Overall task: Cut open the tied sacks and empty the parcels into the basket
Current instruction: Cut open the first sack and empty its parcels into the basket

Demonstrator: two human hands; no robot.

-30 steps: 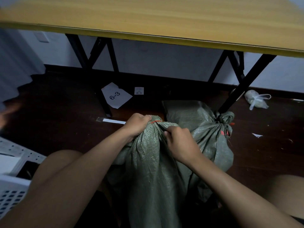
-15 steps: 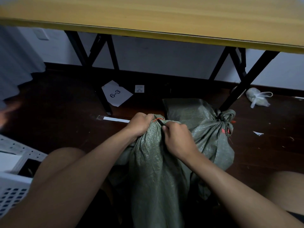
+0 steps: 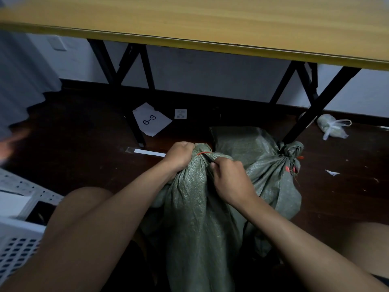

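Note:
A grey-green woven sack [image 3: 195, 218] stands between my knees, its neck bunched and bound with a thin red tie [image 3: 203, 153]. My left hand [image 3: 180, 158] grips the bunched neck just below the tie. My right hand [image 3: 229, 180] holds a small dark blade [image 3: 208, 158] whose tip lies against the red tie. Behind it on the floor stands a second green sack [image 3: 263, 163], its neck knotted with a red tie at the right. The white perforated basket [image 3: 19, 245] sits at the lower left by my left knee.
A yellow-topped folding table [image 3: 210, 24] with black legs [image 3: 137, 131] stands right ahead. On the dark floor lie a paper marked "6-3" [image 3: 150, 120], a white strip [image 3: 149, 153], a small tied plastic bag [image 3: 331, 128] and paper scraps at the right.
My right hand has shifted up toward the sack's neck, bringing the dark blade to the red tie. My left hand keeps its grip on the neck.

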